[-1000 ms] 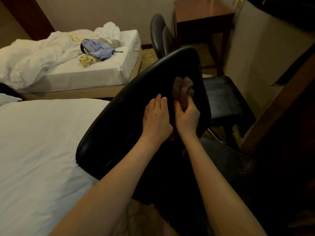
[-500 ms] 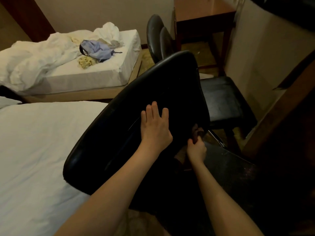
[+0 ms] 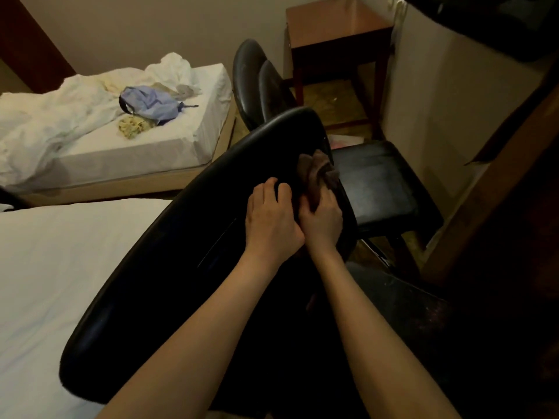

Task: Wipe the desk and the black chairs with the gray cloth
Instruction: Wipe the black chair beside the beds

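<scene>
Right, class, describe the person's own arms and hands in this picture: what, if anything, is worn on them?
Both are bare. The left forearm and right forearm show no sleeve or cuff within the frame. The left hand and right hand wear no gloves; no watch, bracelet or ring shows in the dim light.

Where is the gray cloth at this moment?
In the head view, just right of centre, the gray cloth is bunched in the right hand and pressed on the backrest of the near black chair, close to its right edge.
</scene>
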The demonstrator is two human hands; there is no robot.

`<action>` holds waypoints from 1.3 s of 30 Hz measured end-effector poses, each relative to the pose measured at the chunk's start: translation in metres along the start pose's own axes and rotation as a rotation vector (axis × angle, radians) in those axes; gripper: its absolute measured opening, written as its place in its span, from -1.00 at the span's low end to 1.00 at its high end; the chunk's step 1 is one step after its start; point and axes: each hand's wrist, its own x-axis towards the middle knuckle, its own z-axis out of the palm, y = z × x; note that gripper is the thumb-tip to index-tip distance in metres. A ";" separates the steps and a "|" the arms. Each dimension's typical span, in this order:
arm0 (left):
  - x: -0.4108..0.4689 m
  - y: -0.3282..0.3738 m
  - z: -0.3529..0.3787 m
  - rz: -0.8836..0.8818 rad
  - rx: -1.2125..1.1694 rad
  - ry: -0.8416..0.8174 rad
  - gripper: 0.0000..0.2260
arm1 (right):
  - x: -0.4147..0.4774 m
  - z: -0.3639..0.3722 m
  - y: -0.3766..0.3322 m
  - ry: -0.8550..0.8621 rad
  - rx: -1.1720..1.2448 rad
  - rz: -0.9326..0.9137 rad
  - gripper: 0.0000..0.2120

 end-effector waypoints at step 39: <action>0.001 -0.019 0.048 0.209 0.602 0.099 -0.50 | -0.035 -0.001 0.162 -0.214 -0.077 0.824 -0.67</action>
